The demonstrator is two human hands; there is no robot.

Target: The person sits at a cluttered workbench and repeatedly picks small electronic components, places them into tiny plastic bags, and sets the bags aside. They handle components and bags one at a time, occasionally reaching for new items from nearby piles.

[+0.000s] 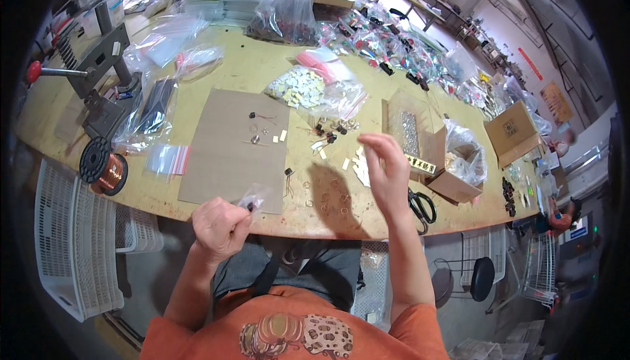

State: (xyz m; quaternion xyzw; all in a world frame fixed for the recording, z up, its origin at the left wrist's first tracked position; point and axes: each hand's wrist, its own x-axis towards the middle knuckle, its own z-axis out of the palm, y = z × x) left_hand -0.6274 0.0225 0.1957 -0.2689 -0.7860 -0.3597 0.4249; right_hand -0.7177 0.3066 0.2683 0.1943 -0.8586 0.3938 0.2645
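My left hand [220,229] is closed at the near edge of the table, gripping a small clear plastic bag [256,196] with a small dark part in it. Over the table's right half hovers my right hand [388,175], fingers apart and nothing visible in them. Close beside it lie white strips [360,166] and a cluster of black wired components [331,130]. On the brown cardboard sheet [216,163] are a black part with wires [252,116], a small round metal piece [255,139] and pale labels [283,135]. Thin rings [344,199] are scattered under my right hand's shadow.
At left stand a hand-lever press [98,91] and a copper wire spool [113,175]. Black-handled scissors [423,211], a clear bin of small metal parts [411,130] and a bag-lined cardboard box [456,187] sit right. Farther back lie a bag of white pieces [296,88] and many bagged parts [387,38].
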